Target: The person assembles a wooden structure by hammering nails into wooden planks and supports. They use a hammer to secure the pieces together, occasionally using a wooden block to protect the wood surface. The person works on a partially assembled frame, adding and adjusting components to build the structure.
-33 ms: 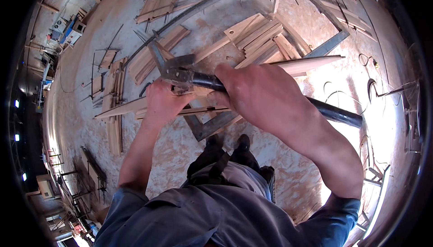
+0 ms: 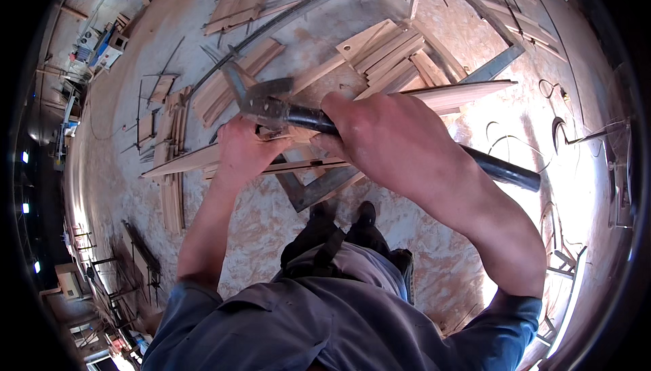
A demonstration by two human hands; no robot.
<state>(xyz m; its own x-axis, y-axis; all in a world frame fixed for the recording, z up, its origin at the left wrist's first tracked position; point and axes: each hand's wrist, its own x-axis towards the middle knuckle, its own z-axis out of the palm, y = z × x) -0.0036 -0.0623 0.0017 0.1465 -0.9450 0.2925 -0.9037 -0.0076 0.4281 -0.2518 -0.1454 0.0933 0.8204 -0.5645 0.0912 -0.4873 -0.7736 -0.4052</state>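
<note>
Over a patchy, dusty workshop floor (image 2: 251, 225), at about waist height, the person in the grey shirt (image 2: 305, 317) has both hands busy around a hammer (image 2: 308, 119). From where I stand, the right hand (image 2: 397, 130) is wrapped firmly round its black handle (image 2: 502, 169), close up by the head, so that most of the shaft runs out to the right beneath the forearm. The metal hammer head (image 2: 270, 108) sits to the left, just beyond the left hand (image 2: 245, 150), whose fingers are curled in; I can't tell whether they pinch anything, since the knuckles cover the spot. Below the hands lies pale timber: a wooden board (image 2: 183, 163) reaches out on the left, and a board end (image 2: 468, 95) shows beyond the right wrist, though the hands hide whether these are one piece. Nearer the body, a narrow wooden strip (image 2: 325, 164) with a dark slot crosses over a grey metal frame (image 2: 291, 189). On the far side, a stack of planks (image 2: 393, 59) is piled at angles, with a round-holed board (image 2: 359, 45) at its left. More planks (image 2: 237, 83) lie to the far left, and a slim bundle of battens (image 2: 173, 154) is nearer on that side. Off to the right, thin cable (image 2: 515, 139) loops over brightly lit floor; two dark shoes (image 2: 366, 213) stand below the strip.
</note>
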